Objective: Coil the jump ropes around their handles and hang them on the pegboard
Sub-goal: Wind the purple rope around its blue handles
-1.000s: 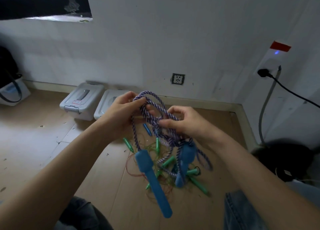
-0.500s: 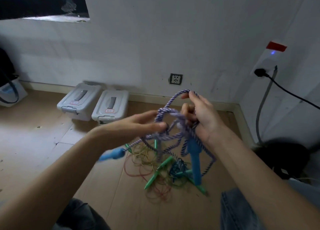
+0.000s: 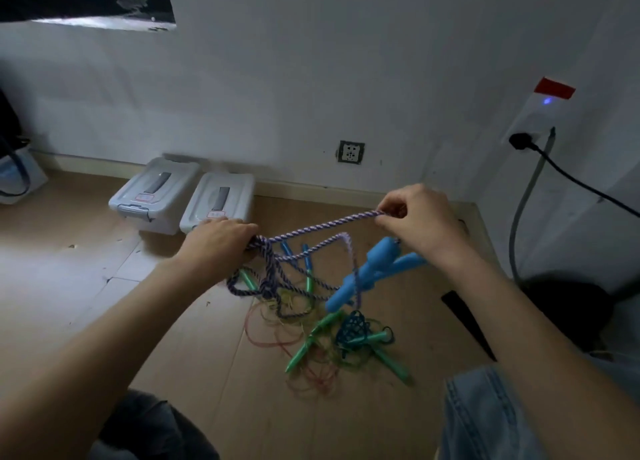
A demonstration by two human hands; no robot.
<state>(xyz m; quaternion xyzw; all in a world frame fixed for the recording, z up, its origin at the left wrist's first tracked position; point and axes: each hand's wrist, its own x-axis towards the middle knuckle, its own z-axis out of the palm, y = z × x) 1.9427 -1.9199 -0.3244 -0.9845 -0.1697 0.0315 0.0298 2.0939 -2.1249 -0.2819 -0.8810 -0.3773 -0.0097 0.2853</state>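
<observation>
From the head camera we look down over both forearms at a wooden floor (image 3: 86,286) that meets a white wall (image 3: 311,79). Our left hand (image 3: 221,240) is closed, knuckles up, around a bunch of the purple-and-white braided rope (image 3: 322,225), and loose loops of that rope hang tangled below it. Our right hand (image 3: 420,222) pinches the same rope between thumb and fingers, so that a stretch of it runs nearly taut from one hand up to the other. The rope's two blue handles (image 3: 367,272) dangle just under the right wrist, side by side and tilted, with their free ends pointing down and to the left (we cannot tell whether the right hand also grips them or whether they only hang from the rope). Below the hands, on the floor, lies a heap of other jump ropes (image 3: 332,342): thin red, yellow and green cords in loose rings, several green handles and a dark blue knotted cord. Two pale lidded plastic boxes (image 3: 183,196) sit side by side against the wall behind the left hand. A wall socket (image 3: 350,152) shows above the skirting, and a black plug with its cable (image 3: 561,172) sits in a power strip on the right-hand wall.
</observation>
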